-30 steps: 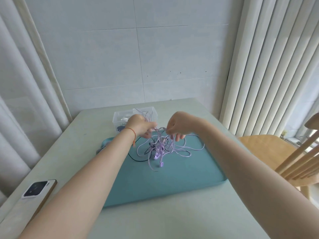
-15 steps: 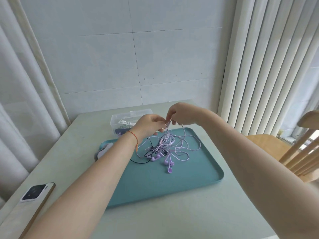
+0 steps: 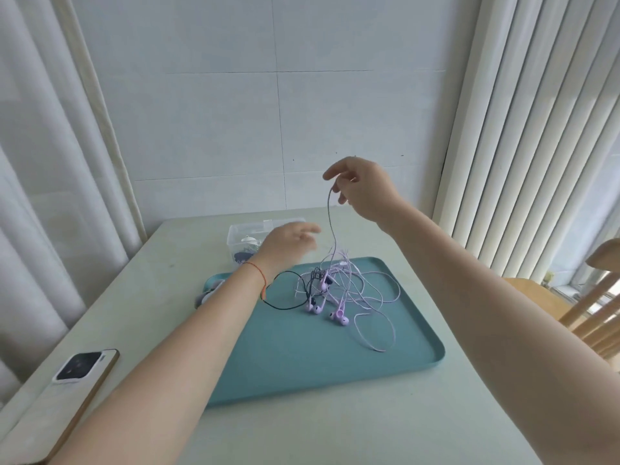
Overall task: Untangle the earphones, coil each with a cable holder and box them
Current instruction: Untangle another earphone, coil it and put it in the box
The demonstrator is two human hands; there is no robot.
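Observation:
A tangle of lilac earphones [image 3: 339, 290] with one black cable [image 3: 285, 305] lies on a teal tray [image 3: 302, 364]. My right hand [image 3: 360, 187] is raised high above the tray and pinches a cable that runs down into the tangle. My left hand [image 3: 285, 241] hovers lower, left of that cable, fingers loose and blurred, holding nothing. A clear plastic box [image 3: 246, 238] stands behind the tray, partly hidden by my left hand, with small items inside.
A phone [image 3: 84, 367] lies on the table [image 3: 335, 431] at the near left edge. A small pale object [image 3: 208, 295] sits at the tray's far left corner. A wooden chair [image 3: 583, 297] stands to the right. Curtains and a tiled wall close the back.
My right hand has risen well above the tray, drawing one cable up out of the tangle. My left hand let go of the cables and moved off to the left.

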